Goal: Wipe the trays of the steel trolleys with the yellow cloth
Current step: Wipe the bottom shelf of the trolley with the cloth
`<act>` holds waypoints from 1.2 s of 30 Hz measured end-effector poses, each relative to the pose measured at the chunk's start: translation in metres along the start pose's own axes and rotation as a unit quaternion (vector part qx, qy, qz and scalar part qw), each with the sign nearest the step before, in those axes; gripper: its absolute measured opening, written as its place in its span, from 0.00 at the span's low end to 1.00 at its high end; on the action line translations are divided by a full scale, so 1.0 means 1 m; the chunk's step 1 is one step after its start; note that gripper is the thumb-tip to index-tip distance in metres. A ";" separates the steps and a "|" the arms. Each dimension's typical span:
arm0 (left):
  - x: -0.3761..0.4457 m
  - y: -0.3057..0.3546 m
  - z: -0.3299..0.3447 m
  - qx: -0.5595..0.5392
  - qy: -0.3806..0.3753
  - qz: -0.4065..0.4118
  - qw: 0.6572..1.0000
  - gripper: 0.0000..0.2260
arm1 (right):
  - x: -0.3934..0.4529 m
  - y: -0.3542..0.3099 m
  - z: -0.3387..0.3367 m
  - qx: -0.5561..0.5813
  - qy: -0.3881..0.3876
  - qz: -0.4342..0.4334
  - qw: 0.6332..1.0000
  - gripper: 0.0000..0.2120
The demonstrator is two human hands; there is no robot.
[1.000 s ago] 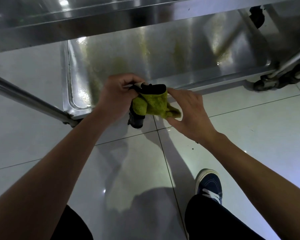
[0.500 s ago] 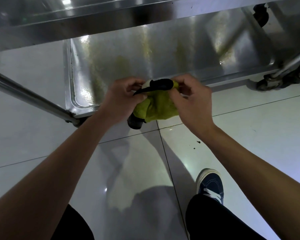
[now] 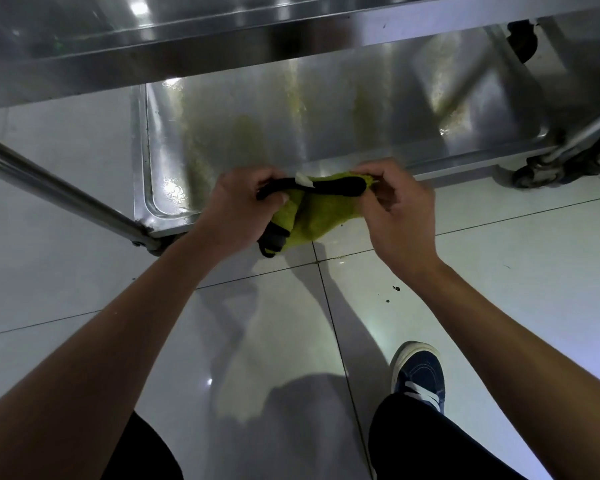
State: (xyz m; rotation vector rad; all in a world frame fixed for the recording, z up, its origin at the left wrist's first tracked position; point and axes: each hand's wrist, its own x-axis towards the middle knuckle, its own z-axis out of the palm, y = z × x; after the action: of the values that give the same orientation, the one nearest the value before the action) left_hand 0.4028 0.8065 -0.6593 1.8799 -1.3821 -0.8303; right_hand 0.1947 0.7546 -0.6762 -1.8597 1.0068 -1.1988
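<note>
Just in front of the lower tray [image 3: 326, 133] of the steel trolley, both hands stretch the yellow cloth [image 3: 312, 216] between them above the floor tiles. Left hand [image 3: 238, 209] pinches its black-edged left end; right hand [image 3: 395, 216] pinches the right end.

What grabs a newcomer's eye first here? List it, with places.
In the middle of the view, the left hand and the right hand hold a yellow cloth by its black edge. Just beyond them lies the trolley's lower steel tray, streaked with yellowish smears. Bottom right, a blue shoe stands on the glossy white floor tiles.
</note>
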 end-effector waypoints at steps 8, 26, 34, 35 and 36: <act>-0.003 0.003 -0.013 0.130 0.047 0.083 0.987 0.10 | 0.001 -0.005 -0.001 0.038 0.003 0.047 0.998 0.20; -0.014 0.035 -0.018 0.058 0.116 0.136 0.982 0.13 | -0.043 0.024 0.002 -0.016 -0.124 0.034 0.992 0.17; -0.022 0.041 -0.026 0.038 0.144 0.133 0.980 0.13 | -0.064 0.036 0.046 -0.077 -0.158 0.152 0.973 0.28; -0.023 0.041 -0.028 0.032 0.148 0.132 0.980 0.13 | -0.062 0.037 0.050 -0.084 -0.150 0.151 0.974 0.27; -0.024 0.041 -0.030 0.027 0.150 0.130 0.980 0.13 | -0.058 0.037 0.053 -0.094 -0.145 0.138 0.975 0.25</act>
State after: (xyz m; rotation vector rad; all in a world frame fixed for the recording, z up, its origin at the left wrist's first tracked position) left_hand 0.3984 0.8242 -0.6065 1.7301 -1.4284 -0.3664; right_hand 0.2197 0.7962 -0.7489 -1.8931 1.1952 -0.6654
